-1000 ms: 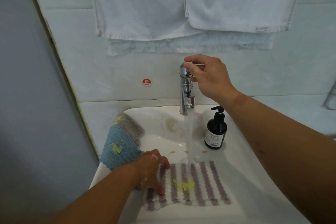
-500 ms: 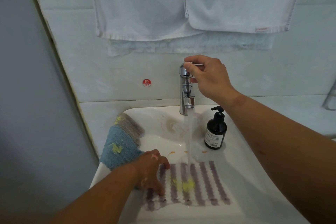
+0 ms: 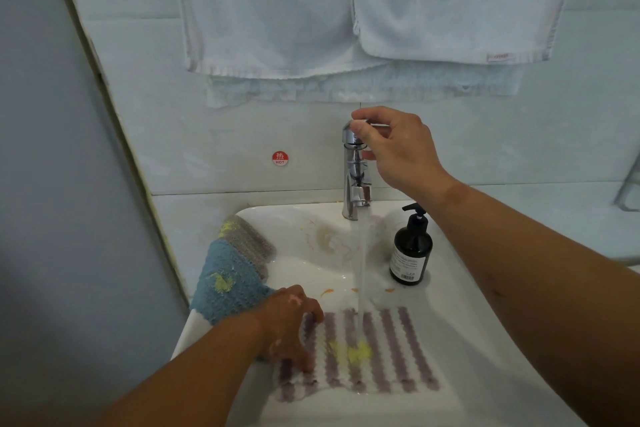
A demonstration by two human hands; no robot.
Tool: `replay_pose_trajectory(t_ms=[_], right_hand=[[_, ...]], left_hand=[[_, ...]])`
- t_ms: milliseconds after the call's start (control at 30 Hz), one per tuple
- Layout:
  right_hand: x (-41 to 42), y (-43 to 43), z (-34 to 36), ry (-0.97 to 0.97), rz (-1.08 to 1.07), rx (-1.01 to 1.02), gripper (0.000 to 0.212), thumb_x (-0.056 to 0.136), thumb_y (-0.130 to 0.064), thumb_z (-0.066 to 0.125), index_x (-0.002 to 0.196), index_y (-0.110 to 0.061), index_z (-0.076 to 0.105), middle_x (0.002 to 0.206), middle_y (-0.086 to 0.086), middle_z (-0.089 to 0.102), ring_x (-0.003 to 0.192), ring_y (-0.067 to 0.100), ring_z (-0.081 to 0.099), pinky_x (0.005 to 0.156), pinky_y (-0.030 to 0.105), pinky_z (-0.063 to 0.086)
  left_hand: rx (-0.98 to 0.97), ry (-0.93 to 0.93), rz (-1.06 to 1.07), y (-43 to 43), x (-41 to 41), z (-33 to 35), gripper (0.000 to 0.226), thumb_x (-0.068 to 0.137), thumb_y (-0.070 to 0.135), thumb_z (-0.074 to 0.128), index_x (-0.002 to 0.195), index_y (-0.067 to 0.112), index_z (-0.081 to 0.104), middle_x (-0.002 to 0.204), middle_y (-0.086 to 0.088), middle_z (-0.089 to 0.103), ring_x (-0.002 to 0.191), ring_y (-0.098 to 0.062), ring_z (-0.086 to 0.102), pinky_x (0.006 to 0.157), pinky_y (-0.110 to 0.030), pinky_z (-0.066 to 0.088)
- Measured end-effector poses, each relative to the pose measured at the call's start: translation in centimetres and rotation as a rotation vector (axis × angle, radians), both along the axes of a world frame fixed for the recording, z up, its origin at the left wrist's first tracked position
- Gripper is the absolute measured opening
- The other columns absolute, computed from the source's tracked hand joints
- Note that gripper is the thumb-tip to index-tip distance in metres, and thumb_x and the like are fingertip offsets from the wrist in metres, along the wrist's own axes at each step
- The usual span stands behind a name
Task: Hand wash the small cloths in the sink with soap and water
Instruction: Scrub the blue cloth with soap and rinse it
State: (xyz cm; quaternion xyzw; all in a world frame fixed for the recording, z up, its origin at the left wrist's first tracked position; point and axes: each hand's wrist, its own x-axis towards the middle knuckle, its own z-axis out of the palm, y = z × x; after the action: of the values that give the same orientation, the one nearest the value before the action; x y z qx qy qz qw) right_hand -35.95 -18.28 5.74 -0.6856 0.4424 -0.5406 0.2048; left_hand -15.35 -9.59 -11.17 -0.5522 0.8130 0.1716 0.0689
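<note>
Now, far left: blue cloth and grey cloth lie over sink rim, both with yellow spots. Left hand bends fingers down, holds left edge of striped cloth. Striped cloth lies flat in sink bowl, yellow spot in middle. Water runs from tap onto it. Right hand pinches tap top with thumb and fingers. Black soap bottle stands on sink rim, right of tap.

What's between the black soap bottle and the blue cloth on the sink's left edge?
In the head view, only the stream of tap water falls between the soap bottle and the blue cloth, over stained bare basin.
</note>
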Motion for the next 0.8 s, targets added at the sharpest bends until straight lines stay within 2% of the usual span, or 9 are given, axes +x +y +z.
replay_pose_trajectory(t_ms=[400, 600, 667, 733, 800], right_hand=[[0.3, 0.6, -0.7, -0.052, -0.032, 0.007, 0.024, 0.095, -0.035, 0.07, 0.116, -0.025, 0.074, 0.103, -0.011, 0.074, 0.097, 0.004, 0.071, 0.085, 0.036, 0.062], [0.0, 2.3, -1.8, 0.082, -0.059, -0.05, 0.026, 0.095, -0.038, 0.068, 0.12, -0.032, 0.071, 0.106, -0.022, 0.067, 0.095, -0.001, 0.067, 0.081, 0.037, 0.062], [-0.8, 2.9, -1.7, 0.174, -0.042, -0.043, 0.031, 0.096, -0.04, 0.065, 0.127, -0.038, 0.066, 0.108, -0.023, 0.065, 0.1, -0.002, 0.064, 0.089, 0.028, 0.055], [-1.9, 3.7, -1.9, 0.224, -0.065, -0.038, 0.037, 0.096, -0.044, 0.064, 0.133, -0.04, 0.061, 0.113, -0.022, 0.064, 0.105, -0.004, 0.059, 0.092, 0.016, 0.042], [-3.3, 4.2, -2.9, 0.181, -0.118, -0.062, 0.039, 0.096, -0.043, 0.065, 0.134, -0.037, 0.062, 0.12, -0.02, 0.066, 0.108, -0.005, 0.06, 0.093, 0.019, 0.046]], left_hand=[[-0.01, 0.01, 0.005, 0.1, 0.0, -0.1, 0.081, 0.066, 0.051, 0.089, 0.137, 0.035, 0.054, 0.132, 0.002, 0.044, 0.122, -0.02, 0.047, 0.102, -0.031, 0.045], [-0.009, 0.003, 0.003, 0.2, -0.1, 0.0, 0.082, 0.066, 0.052, 0.089, 0.137, 0.035, 0.053, 0.133, 0.003, 0.044, 0.123, -0.02, 0.047, 0.104, -0.032, 0.045], [-0.013, -0.002, -0.001, 0.1, -0.1, 0.0, 0.081, 0.066, 0.052, 0.089, 0.138, 0.035, 0.054, 0.133, 0.002, 0.044, 0.123, -0.021, 0.047, 0.104, -0.031, 0.044], [-0.014, -0.001, -0.002, 0.2, -0.1, 0.0, 0.082, 0.066, 0.051, 0.089, 0.138, 0.034, 0.054, 0.133, 0.002, 0.044, 0.123, -0.021, 0.047, 0.103, -0.03, 0.044], [-0.015, 0.005, -0.001, 0.1, 0.0, -0.1, 0.082, 0.065, 0.051, 0.09, 0.138, 0.035, 0.054, 0.132, 0.002, 0.045, 0.123, -0.021, 0.048, 0.103, -0.03, 0.045]])
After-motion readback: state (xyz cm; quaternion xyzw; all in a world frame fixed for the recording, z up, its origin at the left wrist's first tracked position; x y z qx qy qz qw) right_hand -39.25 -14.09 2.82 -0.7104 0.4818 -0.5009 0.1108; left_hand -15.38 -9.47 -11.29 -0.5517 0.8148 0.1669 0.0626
